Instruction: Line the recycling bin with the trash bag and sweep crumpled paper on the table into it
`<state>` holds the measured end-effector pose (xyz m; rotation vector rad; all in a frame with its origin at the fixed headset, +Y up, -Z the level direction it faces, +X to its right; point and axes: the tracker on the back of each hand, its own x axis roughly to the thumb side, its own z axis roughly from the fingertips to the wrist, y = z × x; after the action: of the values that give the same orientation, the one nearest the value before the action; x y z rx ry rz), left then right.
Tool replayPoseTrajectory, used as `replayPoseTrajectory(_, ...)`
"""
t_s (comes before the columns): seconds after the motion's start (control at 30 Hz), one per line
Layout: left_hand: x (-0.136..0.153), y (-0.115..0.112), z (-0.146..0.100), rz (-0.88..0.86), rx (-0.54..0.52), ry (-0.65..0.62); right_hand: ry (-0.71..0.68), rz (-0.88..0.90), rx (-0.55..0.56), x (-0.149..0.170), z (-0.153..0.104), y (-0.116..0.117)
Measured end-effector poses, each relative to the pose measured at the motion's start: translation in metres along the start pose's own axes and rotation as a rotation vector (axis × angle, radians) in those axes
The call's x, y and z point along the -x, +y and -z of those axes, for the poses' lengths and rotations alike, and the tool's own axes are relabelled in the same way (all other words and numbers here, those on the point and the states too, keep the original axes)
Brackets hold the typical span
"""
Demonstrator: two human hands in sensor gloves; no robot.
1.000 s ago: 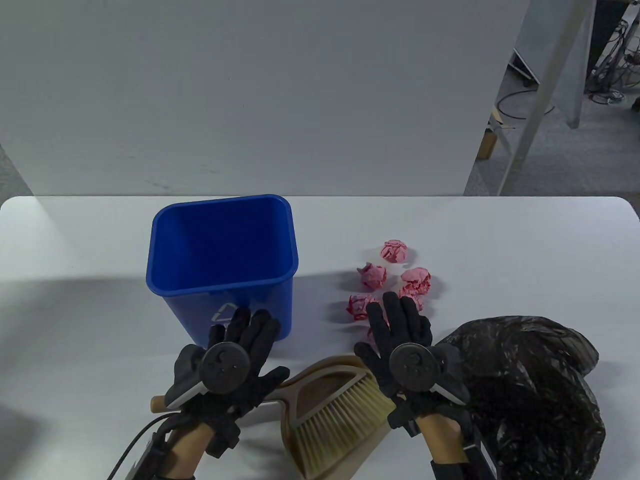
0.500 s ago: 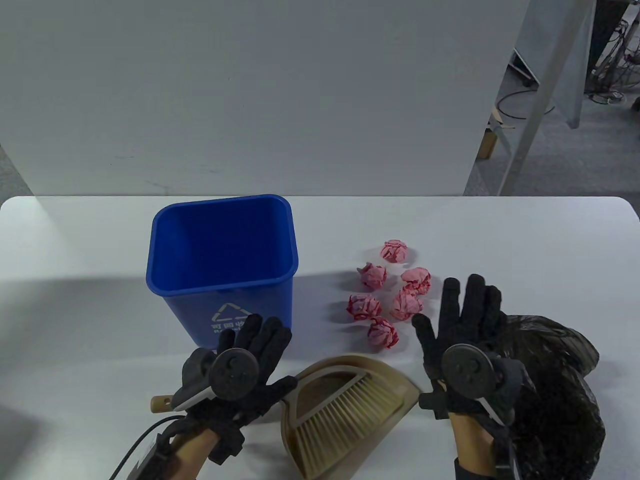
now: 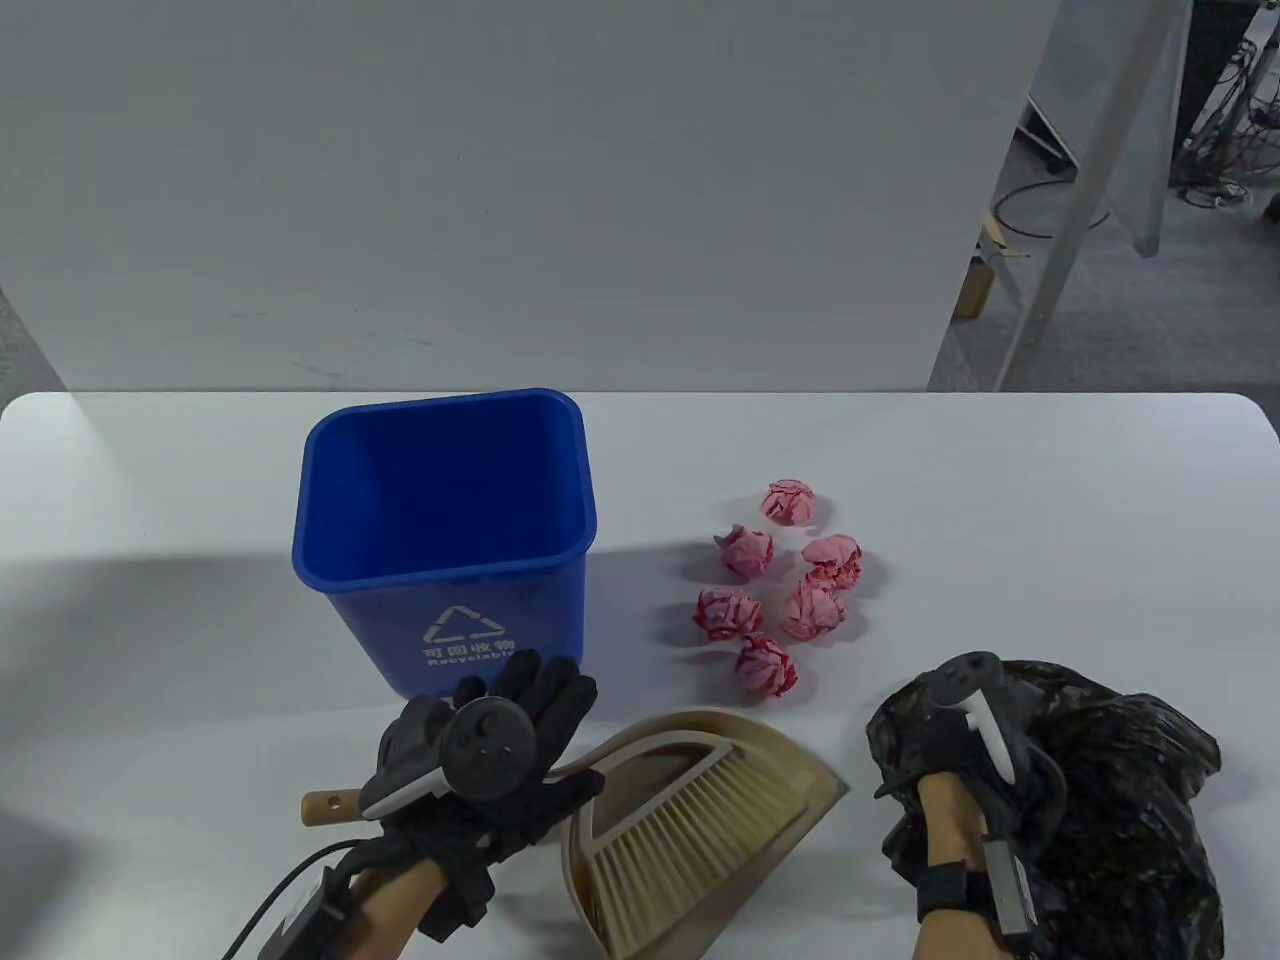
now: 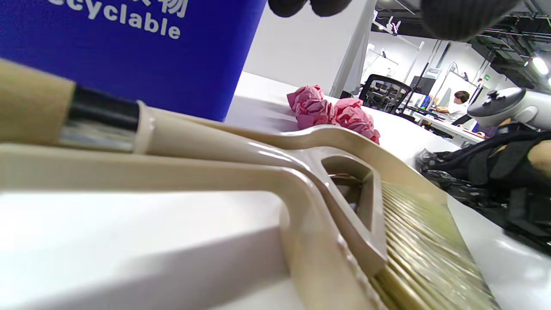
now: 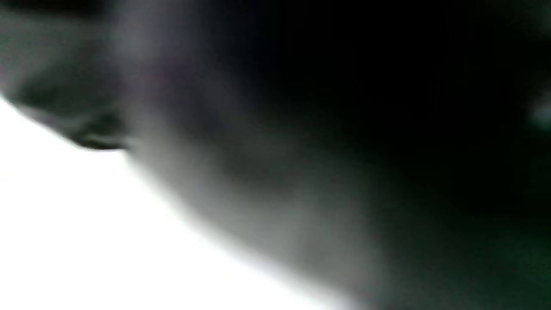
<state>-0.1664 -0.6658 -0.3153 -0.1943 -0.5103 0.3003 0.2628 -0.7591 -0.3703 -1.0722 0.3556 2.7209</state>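
The blue recycling bin (image 3: 440, 520) stands unlined at centre left, its label close up in the left wrist view (image 4: 129, 56). Several pink crumpled paper balls (image 3: 780, 600) lie to its right and show again (image 4: 331, 114). The black trash bag (image 3: 1100, 800) lies bunched at the front right. My right hand (image 3: 940, 750) is turned on its side at the bag's left edge, fingers curled into the plastic. My left hand (image 3: 520, 720) hovers with straight fingers over the brush handle (image 3: 330, 805), just in front of the bin. The right wrist view is only dark blur.
A tan dustpan (image 3: 790, 790) with a brush (image 3: 680, 830) lying in it sits at the front centre, between my hands. A white panel stands behind the table (image 3: 1050, 480). Floor, cables and a metal frame leg show at the far right.
My right hand swung right from above the dustpan, rolled onto its side and closed on the bag's left edge. My left hand drifted slightly right and nearer, uncovering the bin's label.
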Motion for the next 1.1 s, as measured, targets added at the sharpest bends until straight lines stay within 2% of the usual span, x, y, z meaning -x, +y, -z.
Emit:
replayPoseTrajectory(0.07,0.0,-0.001,0.0,-0.005,0.007,0.002,0.008,-0.062,0.027,0.0,0.0,0.0)
replayPoseTrajectory(0.13,0.0,-0.001,0.001,-0.006,0.013,0.003,0.007,-0.011,0.041,-0.001,0.0,-0.003)
replayPoseTrajectory(0.23,0.0,0.0,0.0,-0.009,0.008,0.002,-0.063,0.194,0.009,-0.001,-0.003,-0.013)
replayPoseTrajectory(0.33,0.001,-0.001,0.001,-0.01,0.005,0.001,-0.14,0.341,0.109,-0.003,-0.011,-0.027)
replayPoseTrajectory(0.4,0.0,-0.001,0.001,-0.012,0.001,-0.002,-0.246,0.439,0.216,-0.006,-0.022,-0.043)
replayPoseTrajectory(0.53,-0.002,-0.001,0.0,-0.023,-0.007,-0.011,-0.511,0.658,0.319,-0.017,-0.053,-0.065)
replayPoseTrajectory(0.73,-0.005,0.001,-0.001,-0.103,-0.012,-0.04,-1.004,0.973,0.315,-0.043,-0.119,-0.079)
replayPoseTrajectory(0.87,-0.003,0.004,-0.003,-0.275,-0.042,-0.1,-1.291,0.915,0.289,-0.067,-0.166,-0.072)
replayPoseTrajectory(0.93,0.0,0.004,-0.003,-0.455,-0.034,-0.15,-1.422,0.816,0.262,-0.082,-0.186,-0.061)
replayPoseTrajectory(1.0,0.003,0.002,-0.002,-0.648,0.003,-0.196,-1.523,0.724,0.212,-0.094,-0.201,-0.05)
replayPoseTrajectory(1.1,0.007,-0.006,0.001,-0.98,0.128,-0.262,-1.65,0.533,0.152,-0.108,-0.22,-0.03)
